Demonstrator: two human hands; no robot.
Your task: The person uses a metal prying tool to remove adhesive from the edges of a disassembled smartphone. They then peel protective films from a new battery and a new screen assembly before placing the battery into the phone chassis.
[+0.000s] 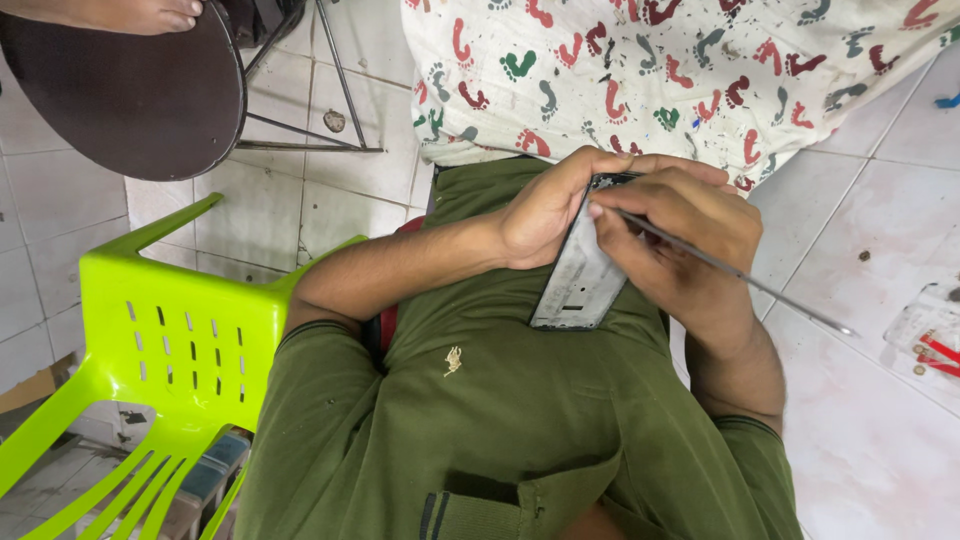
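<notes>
My left hand (545, 210) grips a slim grey phone frame (578, 285) by its upper end, holding it upright against my green shirt (480, 400). Close beside it, my right hand (690, 240) pinches a thin metal rod-like tool (740, 275). The tool's tip meets the frame's top edge near my thumb, and its long shaft runs down to the right. Both hands touch around the top of the frame, whose lower end rests at my belly. White shorts with coloured footprint marks (650, 70) cover my lap beyond the hands.
A lime-green plastic chair (190, 330) stands at my left. A round dark seat (130, 90) on thin metal legs is at the upper left, with another person's bare foot (130, 12) on it. A clear packet with red parts (930, 340) lies on the white tile floor (870, 430).
</notes>
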